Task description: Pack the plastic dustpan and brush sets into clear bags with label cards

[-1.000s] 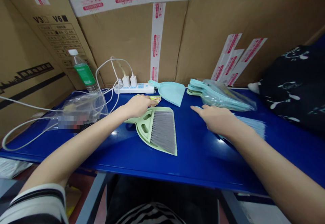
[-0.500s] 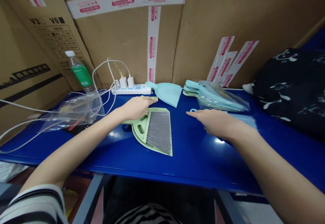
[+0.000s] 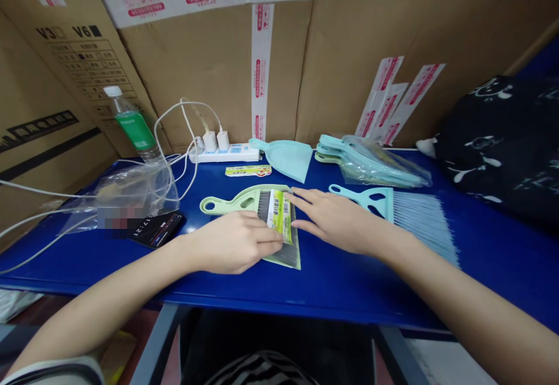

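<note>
A pale green brush-and-dustpan set [image 3: 227, 201] lies flat on the blue table [image 3: 340, 280]. Across its grey bristles lies a green and yellow label card [image 3: 279, 215]. My left hand [image 3: 233, 246] rests on the brush, fingers curled, with its fingertips gripping the card's near edge. My right hand [image 3: 334, 222] is open, fingers stretched flat, touching the card's right side. A light blue brush [image 3: 393, 205] lies just right of that hand.
A second label card [image 3: 248, 170], a light blue dustpan [image 3: 288, 159] and bagged dustpan sets [image 3: 371, 162] lie at the back. Power strip [image 3: 227, 153] with cables, bottle [image 3: 131, 123], plastic bag [image 3: 126, 190] and phone [image 3: 157, 228] at left. Black bag [image 3: 502, 140] at right. Cardboard boxes behind.
My left hand came back from the far label spot and now holds a card on the green brush's bristles. My right hand left the blue brush and moved left onto the card.
</note>
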Demonstrator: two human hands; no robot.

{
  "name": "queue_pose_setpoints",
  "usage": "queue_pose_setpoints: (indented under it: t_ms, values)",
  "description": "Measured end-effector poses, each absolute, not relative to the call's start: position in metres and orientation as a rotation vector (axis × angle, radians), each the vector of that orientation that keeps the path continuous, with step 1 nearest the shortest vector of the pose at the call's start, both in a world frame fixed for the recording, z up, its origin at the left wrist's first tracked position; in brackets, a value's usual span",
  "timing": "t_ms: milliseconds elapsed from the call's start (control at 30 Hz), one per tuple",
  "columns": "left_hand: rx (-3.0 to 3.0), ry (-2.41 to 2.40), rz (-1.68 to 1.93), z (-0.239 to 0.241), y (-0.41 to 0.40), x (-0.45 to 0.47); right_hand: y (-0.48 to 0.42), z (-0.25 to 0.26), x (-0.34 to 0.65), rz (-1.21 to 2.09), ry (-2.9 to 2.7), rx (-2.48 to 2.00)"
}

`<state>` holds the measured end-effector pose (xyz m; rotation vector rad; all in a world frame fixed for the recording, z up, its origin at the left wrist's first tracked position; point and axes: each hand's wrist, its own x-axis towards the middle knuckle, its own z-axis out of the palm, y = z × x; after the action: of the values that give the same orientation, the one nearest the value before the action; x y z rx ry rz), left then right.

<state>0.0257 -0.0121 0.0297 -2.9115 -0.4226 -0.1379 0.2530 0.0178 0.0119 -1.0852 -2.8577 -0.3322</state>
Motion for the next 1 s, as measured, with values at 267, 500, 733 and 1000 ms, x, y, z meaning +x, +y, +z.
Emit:
queue_pose_setpoints:
  t_ms: [267, 500, 733, 1000]
  values:
    - [-2.828, -0.299, -0.204, 0.018, -0.019, 0.031, 0.022, -0.002, 0.251, -0.144, -2.879, -1.096]
    - [-2.785, -0.304, -0.233, 0.016, -0.015, 0.029, 0.025, -0.004, 0.252, -0.057, -2.87, -1.045]
    - [-2.794, -0.432, -0.202, 0.03, -0.008, 0.02, 0.026, -0.004, 0.253, -0.026, -2.849, -1.023]
    - [-2.871, -0.446, -0.19, 0.029, -0.005, 0.021, 0.028, -0.005, 0.254, 0.023, -2.863, -1.059]
